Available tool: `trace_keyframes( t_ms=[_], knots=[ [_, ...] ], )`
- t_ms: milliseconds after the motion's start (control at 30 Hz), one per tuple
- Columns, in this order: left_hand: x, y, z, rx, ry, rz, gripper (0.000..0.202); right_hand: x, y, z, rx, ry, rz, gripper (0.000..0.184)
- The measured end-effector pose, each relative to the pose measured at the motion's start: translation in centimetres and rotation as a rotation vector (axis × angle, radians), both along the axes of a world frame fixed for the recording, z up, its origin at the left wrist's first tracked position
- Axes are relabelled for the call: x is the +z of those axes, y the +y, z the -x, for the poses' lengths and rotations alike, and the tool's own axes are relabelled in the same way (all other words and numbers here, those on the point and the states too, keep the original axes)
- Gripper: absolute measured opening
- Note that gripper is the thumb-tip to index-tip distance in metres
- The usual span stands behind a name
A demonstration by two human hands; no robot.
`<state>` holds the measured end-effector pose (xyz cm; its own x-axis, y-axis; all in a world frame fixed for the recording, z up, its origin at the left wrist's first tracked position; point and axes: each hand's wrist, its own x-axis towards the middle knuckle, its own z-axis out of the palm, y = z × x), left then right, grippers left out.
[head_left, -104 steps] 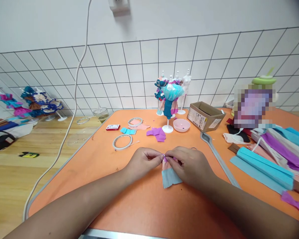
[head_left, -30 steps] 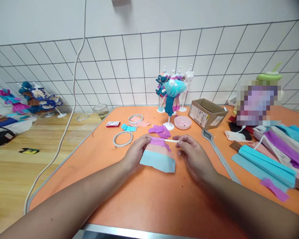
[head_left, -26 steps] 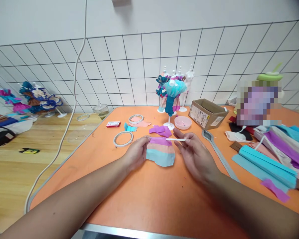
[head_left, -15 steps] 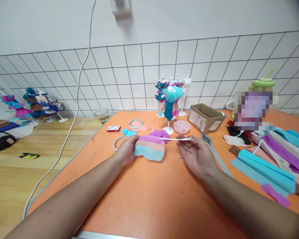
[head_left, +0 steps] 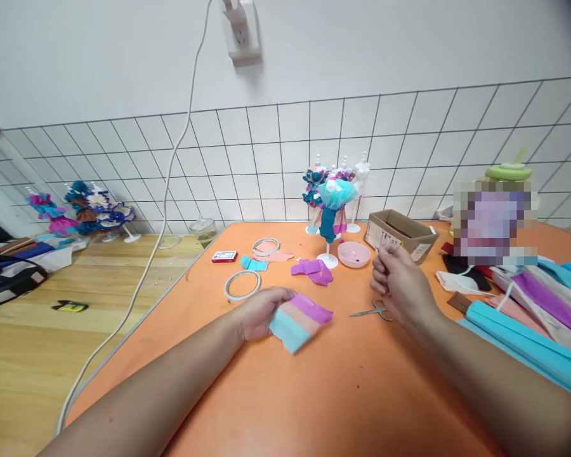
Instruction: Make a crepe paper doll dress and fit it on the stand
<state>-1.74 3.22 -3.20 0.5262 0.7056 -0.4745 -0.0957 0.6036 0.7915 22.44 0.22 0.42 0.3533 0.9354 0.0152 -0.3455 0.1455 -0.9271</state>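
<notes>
A piece of crepe paper (head_left: pixel 299 322) in purple, peach and light blue bands is pinched at its left edge by my left hand (head_left: pixel 261 315). Its free end sticks out to the right above the orange table. My right hand (head_left: pixel 402 279) is raised in front of the small cardboard box (head_left: pixel 402 235), fingers curled into a pinch; what lies between the fingertips is hidden. Under that hand lies a pair of small scissors (head_left: pixel 374 310). Behind the paper are purple crepe scraps (head_left: pixel 313 271) and a roll of tape (head_left: pixel 242 285).
Mid-table stand a doll form in a turquoise and teal paper dress (head_left: pixel 332 203) and a pink bowl (head_left: pixel 354 254). A second tape ring (head_left: pixel 266 247), blue scraps (head_left: pixel 254 264) and a red-and-white box (head_left: pixel 224 256) lie left. Folded crepe paper (head_left: pixel 528 343) covers the right side. A white cable (head_left: pixel 166 184) hangs left.
The white strip between my hands is no longer visible. My right hand has moved right and closed. The striped paper has come nearer and tilted. The camera view has shifted, uncovering the scissors.
</notes>
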Motion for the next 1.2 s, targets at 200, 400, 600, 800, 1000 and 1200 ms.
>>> trace_keyframes(
  t_ms=[200, 400, 600, 800, 1000, 1200],
  knots=[
    [-0.5, 0.0, -0.1, -0.108, 0.002, -0.010, 0.011, 2.6, 7.6, -5.2, -0.461, -0.683, -0.111, 0.022],
    [-0.6, 0.2, 0.2, -0.153, -0.021, -0.007, 0.015, 3.6, 12.1, -11.0, -0.436, -1.226, 0.374, 0.025],
    [-0.7, 0.2, 0.2, -0.164, -0.024, -0.008, 0.020, 2.8, 12.1, -13.2, -0.413, -1.294, 0.424, 0.026],
    [0.3, -0.5, 0.1, -0.195, 0.010, -0.054, 0.021, 2.8, 7.0, -9.6, -0.655, -1.221, 0.068, 0.033],
    [2.9, -2.1, 0.5, -0.428, 0.122, -0.130, 0.019, 2.8, -2.4, 0.5, 0.536, -0.843, 0.181, 0.024],
    [3.5, -1.8, 0.9, -0.530, 0.352, -0.395, 0.026, -0.4, -4.8, 4.3, 0.843, -0.468, 0.425, 0.032]
  ],
)
